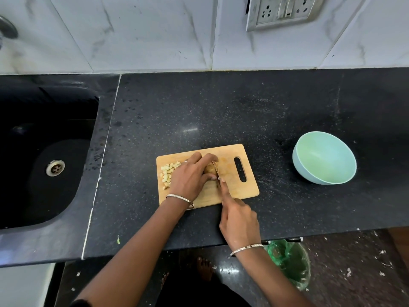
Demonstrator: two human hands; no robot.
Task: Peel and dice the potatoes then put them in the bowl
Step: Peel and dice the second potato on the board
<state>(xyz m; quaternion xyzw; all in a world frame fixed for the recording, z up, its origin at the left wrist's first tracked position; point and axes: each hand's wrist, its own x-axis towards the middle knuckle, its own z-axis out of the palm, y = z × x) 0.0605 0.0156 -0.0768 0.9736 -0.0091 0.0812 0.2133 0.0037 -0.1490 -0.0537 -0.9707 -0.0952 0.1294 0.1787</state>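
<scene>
Head view: left hand [190,178] grip clamps a potato [209,169] on the cutting board [241,189]; right hand [238,220] grip grasps the knife [216,171].

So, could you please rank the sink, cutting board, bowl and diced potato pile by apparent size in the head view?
1. sink
2. cutting board
3. bowl
4. diced potato pile

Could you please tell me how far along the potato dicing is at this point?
Partly done. A pile of diced pieces already lies at the left of the cutting board. In hand: the left hand steadies a potato while the right hand cuts it with a knife. Left: finish dicing and move everything over, since the bowl looks empty.
</scene>
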